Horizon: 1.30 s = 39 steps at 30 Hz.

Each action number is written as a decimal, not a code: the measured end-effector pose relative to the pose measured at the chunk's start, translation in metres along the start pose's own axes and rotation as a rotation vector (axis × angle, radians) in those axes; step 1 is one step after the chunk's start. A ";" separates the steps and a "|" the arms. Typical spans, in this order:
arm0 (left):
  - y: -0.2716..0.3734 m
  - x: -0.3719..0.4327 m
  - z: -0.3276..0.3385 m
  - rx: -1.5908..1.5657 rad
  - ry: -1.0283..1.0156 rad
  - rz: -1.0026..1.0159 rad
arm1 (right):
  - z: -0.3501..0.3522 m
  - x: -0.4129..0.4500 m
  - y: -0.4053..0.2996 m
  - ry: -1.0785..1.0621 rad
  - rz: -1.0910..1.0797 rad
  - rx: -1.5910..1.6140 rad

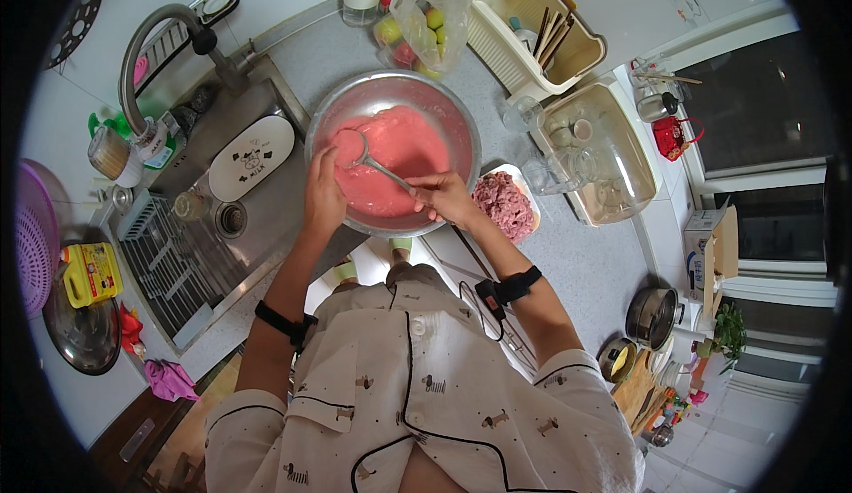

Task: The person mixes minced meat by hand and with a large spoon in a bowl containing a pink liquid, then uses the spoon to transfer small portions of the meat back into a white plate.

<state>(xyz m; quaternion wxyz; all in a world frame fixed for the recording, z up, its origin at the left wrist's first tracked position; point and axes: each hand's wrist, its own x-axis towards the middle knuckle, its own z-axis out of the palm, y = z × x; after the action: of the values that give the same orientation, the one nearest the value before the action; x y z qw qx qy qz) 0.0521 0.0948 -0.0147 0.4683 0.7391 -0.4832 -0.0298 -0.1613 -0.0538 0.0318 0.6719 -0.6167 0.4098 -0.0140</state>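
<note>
A large metal bowl [462, 110] holds a pink, batter-like mixture [406, 193]. My right hand [442, 197] is closed on the handle of a metal ladle [388, 172], whose round head lies at the bowl's left side and is filled with or covered by the pink mixture. My left hand [326, 190] is at the bowl's left rim, its fingers beside the ladle head; whether they touch the rim or the ladle is hard to tell. A white tray of raw minced meat [504, 205] sits right of the bowl, near my right wrist.
To the left is a steel sink [266, 240] with a faucet [126, 73], a white oval tray [251, 159] and a dish rack [176, 267]. Behind the bowl lies a plastic bag of fruit [432, 27]. Glass jars [556, 172] and two cream containers [496, 44] stand at the right.
</note>
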 end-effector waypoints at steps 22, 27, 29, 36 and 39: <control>0.002 0.001 -0.004 0.017 -0.034 0.011 | -0.056 -0.038 -0.020 0.602 -0.370 -1.028; 0.000 -0.002 -0.004 0.027 -0.021 0.016 | -0.043 -0.003 -0.007 0.500 -0.335 -1.075; 0.001 -0.001 -0.005 0.013 -0.028 0.005 | -0.028 0.001 -0.013 0.503 -0.385 -0.973; -0.001 -0.003 -0.003 0.026 -0.034 -0.004 | 0.002 0.010 -0.013 0.124 -0.145 -0.269; -0.002 -0.002 -0.001 0.015 -0.012 0.020 | 0.000 0.008 -0.009 0.035 -0.016 -0.091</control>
<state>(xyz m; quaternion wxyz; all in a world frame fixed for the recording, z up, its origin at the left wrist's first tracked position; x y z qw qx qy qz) 0.0528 0.0976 -0.0162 0.4601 0.7376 -0.4935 -0.0261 -0.1516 -0.0600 0.0347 0.6357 -0.6495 0.4169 -0.0116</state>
